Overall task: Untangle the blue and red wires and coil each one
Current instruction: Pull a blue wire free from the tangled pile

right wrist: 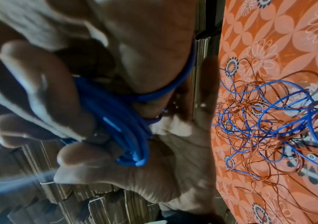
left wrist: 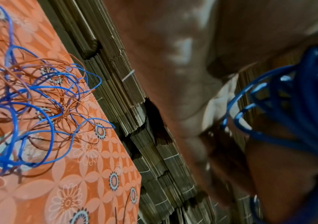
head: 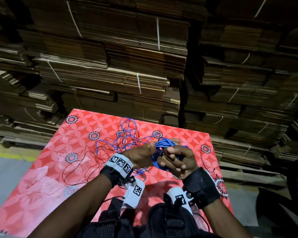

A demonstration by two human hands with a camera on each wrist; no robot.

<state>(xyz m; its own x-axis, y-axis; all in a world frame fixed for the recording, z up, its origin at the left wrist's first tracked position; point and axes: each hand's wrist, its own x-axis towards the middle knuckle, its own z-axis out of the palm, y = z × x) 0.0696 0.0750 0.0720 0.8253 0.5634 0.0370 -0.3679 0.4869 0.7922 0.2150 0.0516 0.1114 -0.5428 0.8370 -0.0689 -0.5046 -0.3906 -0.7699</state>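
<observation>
Both hands meet above the middle of the red flowered cloth (head: 46, 186). A thick coil of blue wire (head: 163, 145) sits between them. My left hand (head: 143, 155) grips the coil from the left, and my right hand (head: 176, 158) curls its fingers over it from the right. The right wrist view shows fingers (right wrist: 39, 94) clamped on the blue coil (right wrist: 116, 121). The same coil (left wrist: 307, 109) fills the right edge of the left wrist view. A loose tangle of blue and red wire (head: 126, 134) lies on the cloth behind the hands, and thin red wire (head: 76, 162) trails left.
Tall stacks of flattened cardboard (head: 110, 66) stand right behind the table's far edge and to the right. Grey floor with a yellow line (head: 5, 157) shows at the left. A dark object (head: 292, 194) sits low on the right.
</observation>
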